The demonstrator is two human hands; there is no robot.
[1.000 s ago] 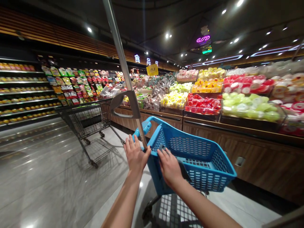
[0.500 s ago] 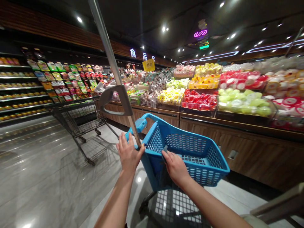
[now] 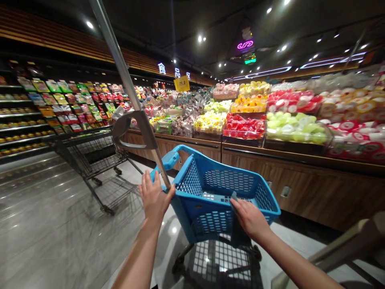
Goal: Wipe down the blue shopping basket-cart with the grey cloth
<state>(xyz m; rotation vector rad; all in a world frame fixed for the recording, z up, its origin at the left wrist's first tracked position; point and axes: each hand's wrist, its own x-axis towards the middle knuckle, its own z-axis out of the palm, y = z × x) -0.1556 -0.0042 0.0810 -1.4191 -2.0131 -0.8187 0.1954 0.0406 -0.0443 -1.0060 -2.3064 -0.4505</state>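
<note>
A blue plastic shopping cart (image 3: pixel 210 208) stands in front of me, its basket showing nothing inside. My left hand (image 3: pixel 154 196) lies on the cart's near handle corner, fingers stretched and apart, the thumb beside the base of a metal pole (image 3: pixel 116 52). That pole rises from the corner and carries a grey loop-shaped handle (image 3: pixel 147 130). Along the basket's near rim, my right hand (image 3: pixel 250 218) presses a dark grey cloth (image 3: pixel 239 228). The cloth folds over the rim and hangs down outside the basket wall.
A black wire cart (image 3: pixel 96 156) stands to the left on the shiny tiled floor (image 3: pixel 75 237). Behind the blue cart runs a wooden display counter (image 3: pixel 249 170) with bins of colourful wrapped goods. Stocked shelves (image 3: pixel 24 116) line the far left. A beige frame-like object (image 3: pixel 333 249) is at lower right.
My right hand has slid the cloth along the near rim to the right, away from the handle end. My left hand stays on the handle corner. The view has shifted slightly.
</note>
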